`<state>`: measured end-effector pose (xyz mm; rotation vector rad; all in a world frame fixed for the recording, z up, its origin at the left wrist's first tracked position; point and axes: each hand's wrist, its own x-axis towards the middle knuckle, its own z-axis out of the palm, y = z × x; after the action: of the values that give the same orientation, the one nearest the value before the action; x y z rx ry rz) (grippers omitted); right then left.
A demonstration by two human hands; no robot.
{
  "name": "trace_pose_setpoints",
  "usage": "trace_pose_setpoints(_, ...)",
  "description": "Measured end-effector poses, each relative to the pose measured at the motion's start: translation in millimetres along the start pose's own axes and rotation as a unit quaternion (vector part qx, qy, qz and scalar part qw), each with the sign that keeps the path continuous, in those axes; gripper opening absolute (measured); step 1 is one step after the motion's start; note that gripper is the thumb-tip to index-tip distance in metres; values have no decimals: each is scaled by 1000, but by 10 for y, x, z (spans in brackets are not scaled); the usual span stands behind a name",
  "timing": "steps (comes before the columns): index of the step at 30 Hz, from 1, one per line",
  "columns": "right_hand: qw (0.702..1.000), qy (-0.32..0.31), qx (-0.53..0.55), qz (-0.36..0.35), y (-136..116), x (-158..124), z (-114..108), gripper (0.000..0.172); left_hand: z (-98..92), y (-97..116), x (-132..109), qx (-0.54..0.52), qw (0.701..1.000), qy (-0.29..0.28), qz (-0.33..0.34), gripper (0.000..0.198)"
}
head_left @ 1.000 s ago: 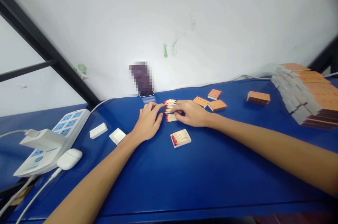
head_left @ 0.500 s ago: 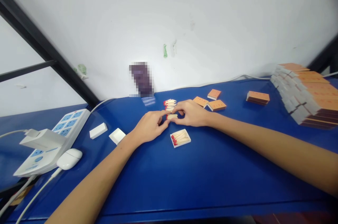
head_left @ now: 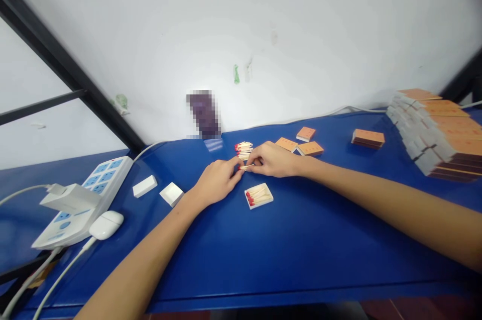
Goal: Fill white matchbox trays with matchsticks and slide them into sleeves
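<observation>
My left hand (head_left: 217,181) and my right hand (head_left: 273,159) meet over a small bunch of matches (head_left: 246,167), fingertips pinched on its two ends just above the blue table (head_left: 286,254). Behind them lies a loose pile of red-tipped matches (head_left: 243,149). In front of the hands sits an open white matchbox tray (head_left: 258,196) with several matches in it.
Two empty white trays (head_left: 171,194) (head_left: 145,186) lie left of my hands. A power strip (head_left: 85,200) with plug and cables and a white earbud case (head_left: 106,224) are at far left. Orange matchbox sleeves (head_left: 309,148) lie behind; a stack of matchboxes (head_left: 437,134) stands at right.
Both hands pulled a small bunch of matches out of the pile toward me and closed their fingertips on it. The view shifted slightly.
</observation>
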<state>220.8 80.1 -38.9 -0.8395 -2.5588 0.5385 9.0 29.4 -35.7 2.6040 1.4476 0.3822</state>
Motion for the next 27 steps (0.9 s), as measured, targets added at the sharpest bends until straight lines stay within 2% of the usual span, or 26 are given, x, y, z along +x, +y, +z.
trace_pose_setpoints(7,997,-75,-18,-5,-131,26,-148,14,-34,91,-44,75,996,-48,-23,32)
trace_pose_setpoints(10,995,-95,-16,-14,-178,29,-167,14,-48,108,-75,93,994,-51,-16,35)
trace_pose_setpoints(15,995,-100,-2,-6,-165,42,-158,16,-24,132,-84,138,989,-33,32,36)
trace_pose_setpoints(20,993,-114,-17,-11,-139,52,-162,17,-25,155,-79,151,987,-51,20,35)
trace_pose_setpoints(27,993,-100,-52,-36,-130,50,-136,12,-29,114,-86,124,991,-55,21,34)
